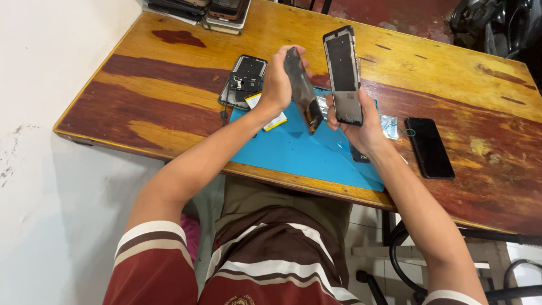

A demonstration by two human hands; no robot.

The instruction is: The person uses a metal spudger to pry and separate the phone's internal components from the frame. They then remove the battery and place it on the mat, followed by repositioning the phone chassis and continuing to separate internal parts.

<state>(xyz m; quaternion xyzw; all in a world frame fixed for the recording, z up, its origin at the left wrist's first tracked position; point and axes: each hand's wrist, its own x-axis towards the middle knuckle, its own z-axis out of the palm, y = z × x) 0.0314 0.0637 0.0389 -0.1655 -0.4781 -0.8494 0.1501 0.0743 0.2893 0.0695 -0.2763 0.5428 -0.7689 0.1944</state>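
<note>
My left hand holds a thin dark phone screen panel tilted on edge above the blue work mat. My right hand grips the lower end of a black phone frame, held upright with its inner side facing me. The two parts are close together but apart. An opened phone body with exposed internals lies on the wooden table just left of my left hand.
A black phone lies face up on the table right of the mat. A small clear packet sits beside it. Stacked phones rest at the far left corner. A white wall runs along the left. A chair base is under the table's right side.
</note>
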